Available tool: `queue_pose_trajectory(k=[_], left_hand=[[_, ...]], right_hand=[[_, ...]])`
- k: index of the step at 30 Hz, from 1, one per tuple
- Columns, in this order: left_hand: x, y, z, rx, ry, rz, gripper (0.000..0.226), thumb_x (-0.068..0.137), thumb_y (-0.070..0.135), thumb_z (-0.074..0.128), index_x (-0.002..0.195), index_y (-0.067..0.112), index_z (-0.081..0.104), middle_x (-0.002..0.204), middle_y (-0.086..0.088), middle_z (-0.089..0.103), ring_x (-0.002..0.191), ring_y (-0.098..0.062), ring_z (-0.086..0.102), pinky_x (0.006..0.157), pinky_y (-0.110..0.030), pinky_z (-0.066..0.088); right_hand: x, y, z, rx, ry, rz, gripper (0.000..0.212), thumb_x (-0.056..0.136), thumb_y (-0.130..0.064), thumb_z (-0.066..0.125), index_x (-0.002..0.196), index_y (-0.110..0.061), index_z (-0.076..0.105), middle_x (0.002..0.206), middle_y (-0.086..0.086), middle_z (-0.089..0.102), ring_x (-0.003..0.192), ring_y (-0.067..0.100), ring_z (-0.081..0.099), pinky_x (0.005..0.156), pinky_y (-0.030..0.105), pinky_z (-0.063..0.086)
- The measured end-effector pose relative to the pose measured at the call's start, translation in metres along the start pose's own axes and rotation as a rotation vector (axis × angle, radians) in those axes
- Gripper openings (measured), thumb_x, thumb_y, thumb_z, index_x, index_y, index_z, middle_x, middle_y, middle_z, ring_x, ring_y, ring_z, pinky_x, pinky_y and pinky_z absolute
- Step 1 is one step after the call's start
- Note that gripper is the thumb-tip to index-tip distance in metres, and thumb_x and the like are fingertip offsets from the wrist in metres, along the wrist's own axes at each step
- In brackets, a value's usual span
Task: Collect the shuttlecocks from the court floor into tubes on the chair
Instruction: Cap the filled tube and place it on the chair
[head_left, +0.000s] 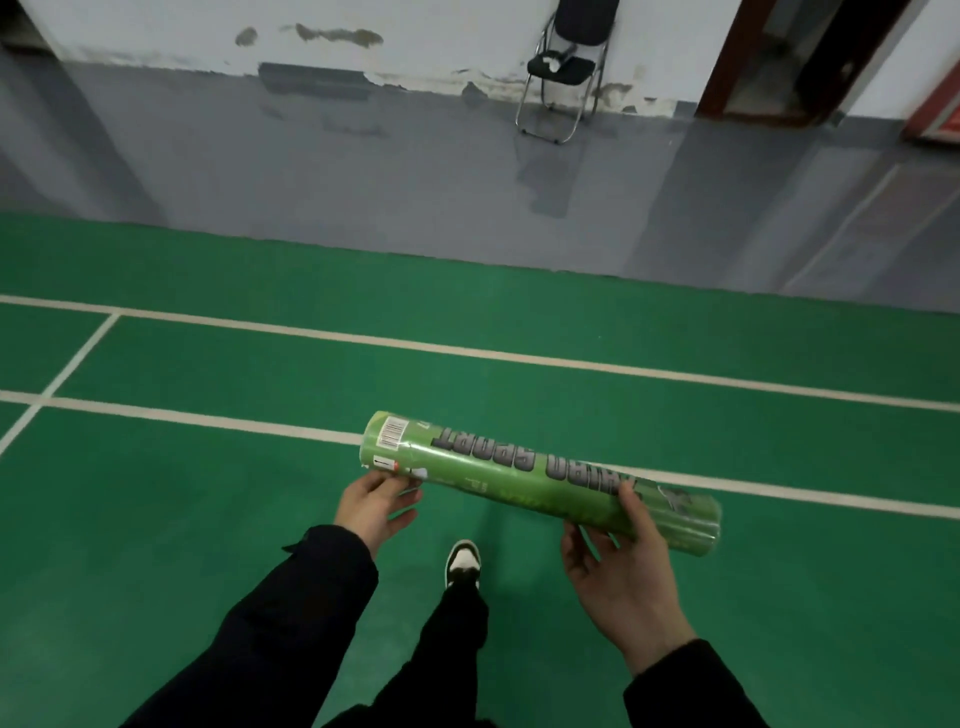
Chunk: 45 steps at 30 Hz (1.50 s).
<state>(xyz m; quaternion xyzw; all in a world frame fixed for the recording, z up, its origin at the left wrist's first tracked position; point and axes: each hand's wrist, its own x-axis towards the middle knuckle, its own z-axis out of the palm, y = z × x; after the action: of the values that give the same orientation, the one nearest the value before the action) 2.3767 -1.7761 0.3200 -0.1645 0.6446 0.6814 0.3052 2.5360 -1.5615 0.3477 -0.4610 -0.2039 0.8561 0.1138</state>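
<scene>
A long green shuttlecock tube (519, 475) with grey lettering lies across in front of me, held above the green court floor. My left hand (375, 506) pinches its left end, where a barcode label sits. My right hand (621, 564) cups it from below near its right end, thumb on top. Far ahead, a black folding chair (566, 70) stands against the wall with something white on its seat. No loose shuttlecocks show on the floor.
White court lines (467, 356) cross the green floor ahead. Beyond lies a grey floor strip (363, 171) up to the peeling wall. A dark doorway (795, 57) opens at the right of the chair. My shoe (462, 564) is below the tube.
</scene>
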Motion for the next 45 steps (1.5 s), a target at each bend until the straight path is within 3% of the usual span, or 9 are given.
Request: queue_pose_trajectory(k=[5, 11, 16, 20, 24, 30, 35, 40, 45], left_hand=[[0.151, 0.076, 0.070, -0.082, 0.005, -0.031, 0.009, 0.103, 0.003, 0.056, 0.107, 0.004, 0.064, 0.118, -0.018, 0.072, 0.109, -0.033, 0.067, 0.106, -0.051, 0.050], [0.290, 0.198, 0.172, -0.107, -0.111, -0.089, 0.010, 0.100, 0.007, 0.061, 0.109, 0.007, 0.057, 0.127, -0.021, 0.070, 0.112, -0.032, 0.068, 0.100, -0.047, 0.053], [0.414, 0.285, 0.262, -0.160, -0.325, -0.167, 0.066, 0.081, 0.023, 0.081, 0.138, 0.012, 0.051, 0.137, -0.016, 0.066, 0.122, -0.030, 0.067, 0.097, -0.047, 0.058], [0.536, 0.345, 0.332, -0.267, -0.336, -0.174, 0.112, 0.058, 0.033, 0.101, 0.150, 0.016, 0.039, 0.147, -0.020, 0.055, 0.127, -0.033, 0.063, 0.099, -0.052, 0.057], [0.646, 0.427, 0.383, -0.305, -0.237, -0.174, 0.077, 0.079, 0.029, 0.081, 0.146, 0.013, 0.046, 0.145, -0.017, 0.059, 0.126, -0.029, 0.064, 0.095, -0.044, 0.060], [0.779, 0.571, 0.438, -0.336, -0.187, -0.111, 0.115, 0.052, 0.043, 0.102, 0.148, 0.014, 0.046, 0.135, -0.015, 0.068, 0.118, -0.027, 0.070, 0.087, -0.039, 0.063], [0.937, 0.662, 0.493, -0.380, -0.146, -0.115, 0.070, 0.078, 0.032, 0.081, 0.138, 0.011, 0.052, 0.141, -0.020, 0.061, 0.123, -0.031, 0.065, 0.085, -0.040, 0.063], [1.084, 0.761, 0.569, -0.362, -0.194, -0.154, 0.064, 0.081, 0.031, 0.076, 0.138, 0.014, 0.053, 0.134, -0.015, 0.066, 0.121, -0.029, 0.065, 0.106, -0.048, 0.053], [1.204, 0.866, 0.650, -0.307, -0.262, -0.150, 0.061, 0.084, 0.031, 0.074, 0.140, 0.014, 0.058, 0.130, -0.013, 0.072, 0.121, -0.026, 0.067, 0.099, -0.043, 0.055]], right_hand=[[0.143, -0.076, 0.088, -0.010, 0.031, 0.033, 0.065, 0.080, -0.043, 0.083, 0.136, -0.020, 0.062, 0.114, 0.010, 0.069, 0.106, 0.030, 0.061, 0.084, 0.039, 0.054], [0.264, -0.196, 0.207, 0.024, 0.045, -0.017, 0.068, 0.078, -0.041, 0.084, 0.139, -0.021, 0.061, 0.110, 0.010, 0.072, 0.107, 0.030, 0.062, 0.081, 0.039, 0.055], [0.382, -0.270, 0.293, 0.041, 0.010, -0.013, 0.063, 0.084, -0.043, 0.077, 0.140, -0.019, 0.060, 0.097, 0.007, 0.075, 0.097, 0.027, 0.062, 0.080, 0.037, 0.051], [0.505, -0.329, 0.367, 0.039, -0.009, 0.016, 0.059, 0.085, -0.047, 0.075, 0.135, -0.019, 0.064, 0.103, 0.006, 0.077, 0.100, 0.027, 0.063, 0.082, 0.037, 0.051], [0.615, -0.401, 0.468, 0.015, -0.016, 0.079, 0.058, 0.078, -0.049, 0.081, 0.125, -0.019, 0.067, 0.102, 0.007, 0.072, 0.093, 0.026, 0.062, 0.076, 0.036, 0.055], [0.741, -0.507, 0.632, -0.142, -0.067, 0.107, 0.054, 0.075, -0.050, 0.082, 0.120, -0.023, 0.068, 0.097, 0.006, 0.071, 0.087, 0.025, 0.063, 0.071, 0.034, 0.055], [0.872, -0.576, 0.748, -0.188, -0.056, 0.093, 0.048, 0.074, -0.048, 0.082, 0.112, -0.022, 0.069, 0.100, 0.007, 0.072, 0.090, 0.027, 0.063, 0.076, 0.036, 0.052], [0.998, -0.657, 0.851, -0.096, 0.000, 0.063, 0.056, 0.076, -0.044, 0.084, 0.122, -0.016, 0.068, 0.110, 0.011, 0.069, 0.098, 0.028, 0.063, 0.077, 0.037, 0.054], [1.090, -0.752, 0.952, -0.019, 0.035, 0.011, 0.057, 0.077, -0.046, 0.083, 0.124, -0.017, 0.069, 0.103, 0.008, 0.069, 0.095, 0.026, 0.064, 0.074, 0.035, 0.054]])
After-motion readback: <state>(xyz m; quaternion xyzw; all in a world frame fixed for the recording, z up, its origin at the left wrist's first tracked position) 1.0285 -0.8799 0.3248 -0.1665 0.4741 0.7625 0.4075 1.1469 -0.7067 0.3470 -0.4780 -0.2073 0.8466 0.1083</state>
